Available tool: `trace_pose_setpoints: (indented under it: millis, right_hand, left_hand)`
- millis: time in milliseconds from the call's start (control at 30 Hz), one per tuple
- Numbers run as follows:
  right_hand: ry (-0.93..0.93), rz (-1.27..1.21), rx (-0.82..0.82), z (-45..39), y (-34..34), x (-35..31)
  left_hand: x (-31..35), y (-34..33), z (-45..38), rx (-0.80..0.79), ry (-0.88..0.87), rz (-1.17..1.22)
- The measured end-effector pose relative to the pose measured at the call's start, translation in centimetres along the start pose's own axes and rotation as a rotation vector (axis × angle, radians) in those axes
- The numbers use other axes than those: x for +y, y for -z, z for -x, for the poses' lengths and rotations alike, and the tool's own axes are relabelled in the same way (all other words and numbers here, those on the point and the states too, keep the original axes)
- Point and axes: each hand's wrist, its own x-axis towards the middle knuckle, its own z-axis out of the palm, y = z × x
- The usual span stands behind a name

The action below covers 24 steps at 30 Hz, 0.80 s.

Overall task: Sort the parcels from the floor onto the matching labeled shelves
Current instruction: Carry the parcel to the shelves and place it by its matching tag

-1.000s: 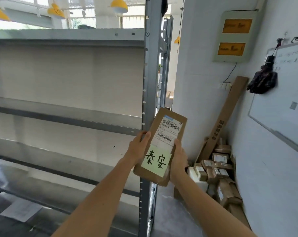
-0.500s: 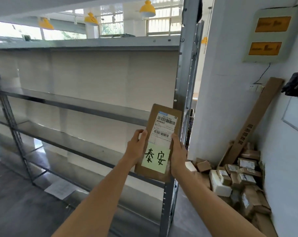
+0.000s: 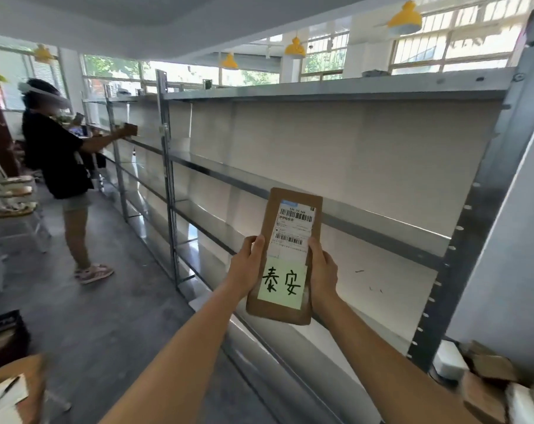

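- A flat brown parcel (image 3: 285,255) is held upright in the air in front of the metal shelving (image 3: 336,209), level with its middle shelves and touching none of them.
- The left hand (image 3: 247,266) grips the parcel's left edge, thumb curled over the front face; the right hand (image 3: 322,270) grips the right edge in the same way (the other fingers are hidden behind the card).
- A white shipping label (image 3: 293,228) with barcodes covers the parcel's upper half; a pale green note (image 3: 281,284) with two handwritten characters sits on the lower half.
- More parcels (image 3: 489,384) lie heaped on the floor at the foot of the shelving's right end post.
- Another person (image 3: 59,154) stands at the far left end of the shelving, one arm reaching towards a shelf.
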Motion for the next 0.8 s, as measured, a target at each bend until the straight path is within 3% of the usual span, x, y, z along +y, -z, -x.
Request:
trace_pose_setpoints:
  millis: [333,800]
  right_hand:
    - [-0.006,0.020,-0.218,-4.2,-8.8,1.1]
    - [-0.044,0.016,-0.203,-9.0,-15.5,3.4]
  left_hand:
    - [-2.2,5.8,-3.6,0.219,0.100,-0.004]
    - [-5.9,9.1,-10.1,0.253,0.143,-0.025]
